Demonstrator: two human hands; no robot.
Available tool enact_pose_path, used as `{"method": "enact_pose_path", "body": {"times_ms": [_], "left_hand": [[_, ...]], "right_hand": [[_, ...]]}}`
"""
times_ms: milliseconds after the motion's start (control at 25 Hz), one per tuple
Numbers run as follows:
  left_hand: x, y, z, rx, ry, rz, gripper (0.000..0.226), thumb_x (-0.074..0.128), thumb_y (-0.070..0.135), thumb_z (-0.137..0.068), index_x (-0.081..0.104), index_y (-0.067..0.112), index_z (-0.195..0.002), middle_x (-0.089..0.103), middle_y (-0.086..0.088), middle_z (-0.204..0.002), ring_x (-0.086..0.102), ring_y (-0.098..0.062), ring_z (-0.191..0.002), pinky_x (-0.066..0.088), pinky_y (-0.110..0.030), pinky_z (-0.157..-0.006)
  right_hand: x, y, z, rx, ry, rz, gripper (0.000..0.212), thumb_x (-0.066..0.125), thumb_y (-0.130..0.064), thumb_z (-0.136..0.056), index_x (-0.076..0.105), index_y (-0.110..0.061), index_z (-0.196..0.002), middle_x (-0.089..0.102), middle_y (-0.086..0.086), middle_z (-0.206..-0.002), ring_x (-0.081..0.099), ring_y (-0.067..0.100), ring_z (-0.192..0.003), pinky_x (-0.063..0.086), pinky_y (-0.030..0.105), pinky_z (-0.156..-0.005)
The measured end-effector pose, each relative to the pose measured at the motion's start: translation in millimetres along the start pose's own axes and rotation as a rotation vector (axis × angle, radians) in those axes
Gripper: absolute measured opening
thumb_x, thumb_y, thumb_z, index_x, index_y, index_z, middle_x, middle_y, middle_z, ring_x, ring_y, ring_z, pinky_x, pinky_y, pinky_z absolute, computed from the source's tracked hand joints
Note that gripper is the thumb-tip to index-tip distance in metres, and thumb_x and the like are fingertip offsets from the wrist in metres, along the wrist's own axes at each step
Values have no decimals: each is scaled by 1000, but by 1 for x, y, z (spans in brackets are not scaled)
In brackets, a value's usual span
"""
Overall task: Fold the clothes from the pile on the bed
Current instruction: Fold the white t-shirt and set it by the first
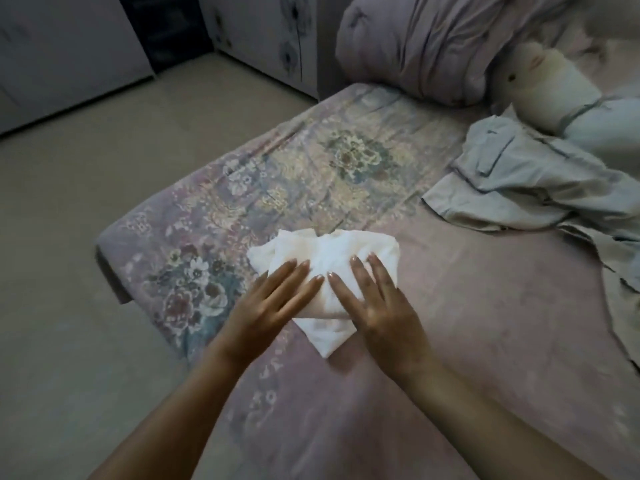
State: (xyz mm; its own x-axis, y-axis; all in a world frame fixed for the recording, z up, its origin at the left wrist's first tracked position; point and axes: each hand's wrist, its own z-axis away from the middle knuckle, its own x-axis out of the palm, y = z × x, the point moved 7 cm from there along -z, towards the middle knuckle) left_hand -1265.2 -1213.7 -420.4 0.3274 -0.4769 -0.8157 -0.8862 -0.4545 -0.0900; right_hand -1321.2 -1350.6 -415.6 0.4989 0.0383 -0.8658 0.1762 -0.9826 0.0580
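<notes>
A: Right, both palms flat — left hand [273, 299] and right hand [377, 306], fingers straight, pressing the folded white garment [322, 254] on the bed [485, 323].

B: And the pile [526, 181]?

A: Beyond the right hand, well apart.

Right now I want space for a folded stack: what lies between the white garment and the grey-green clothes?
Head view: only bare pink bedspread between the white garment and grey-green clothes.
</notes>
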Motion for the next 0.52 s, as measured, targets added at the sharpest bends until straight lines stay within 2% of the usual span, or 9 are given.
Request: {"method": "enact_pose_path", "body": {"times_ms": [40, 120, 200, 280, 320, 400, 440, 520], "left_hand": [[3, -21, -7, 23, -5, -44, 40, 48, 8, -95, 45, 9, -134, 52, -16, -135, 51, -32, -125, 44, -45, -98], [30, -65, -13, 58, -100, -72, 40, 43, 9, -95, 43, 10, -134, 51, -15, -136, 50, -30, -126, 37, -42, -104], [70, -77, 8, 114, -283, -82, 50, 43, 8, -86, 39, 13, -136, 52, -14, -136, 40, -27, -134, 20, -42, -112], [91, -71, 28, 49, -335, -70, 60, 37, 7, -75, 40, 15, -134, 53, -14, -136, 12, -22, -145, 8, -43, -113], [93, -67, 27, -52, -348, -29, 61, 32, 7, -73, 43, 14, -132, 51, -16, -137, 5, -21, -146, 10, -44, -112], [91, -55, 5, -235, -350, 71, 57, 31, 10, -77, 51, 9, -131, 47, -19, -140, 21, -27, -143, 20, -45, -111], [95, -48, -9, -274, -361, 136, 53, 32, 15, -83, 51, 8, -132, 45, -18, -142, 31, -29, -139, 24, -45, -109], [113, -36, -17, -307, -460, 206, 49, 29, 26, -94, 43, 11, -138, 43, -15, -144, 35, -30, -137, 32, -47, -107]], "right_hand": [[-4, -9, -9, 26, 33, 30, 41, 34, -3, -99, 59, -18, -127, 58, 22, -128, 55, 43, -117, 56, 43, -78], [21, -31, -7, 106, -38, 39, 43, 31, -3, -98, 61, -19, -124, 58, 22, -128, 53, 43, -118, 54, 46, -79], [60, -52, 12, 131, -274, 17, 39, 48, -13, -90, 54, -21, -128, 53, 19, -134, 42, 41, -128, 54, 54, -76], [86, -58, 29, 143, -471, -26, 63, 69, -34, -72, 45, -22, -130, 51, 11, -137, 35, 32, -132, 50, 63, -77], [90, -54, 33, 175, -499, -40, 69, 68, -40, -71, 43, -21, -133, 50, 10, -139, 36, 29, -132, 46, 65, -82], [82, -38, 27, 257, -497, -41, 62, 49, -39, -81, 41, -16, -138, 45, 14, -143, 36, 30, -134, 31, 63, -100], [82, -27, 22, 338, -505, -43, 63, 42, -40, -82, 40, -12, -139, 43, 18, -144, 33, 32, -135, 22, 58, -106], [97, -13, 20, 429, -643, -56, 69, 36, -45, -78, 39, -9, -137, 39, 24, -144, 31, 34, -134, 9, 50, -111]]}}
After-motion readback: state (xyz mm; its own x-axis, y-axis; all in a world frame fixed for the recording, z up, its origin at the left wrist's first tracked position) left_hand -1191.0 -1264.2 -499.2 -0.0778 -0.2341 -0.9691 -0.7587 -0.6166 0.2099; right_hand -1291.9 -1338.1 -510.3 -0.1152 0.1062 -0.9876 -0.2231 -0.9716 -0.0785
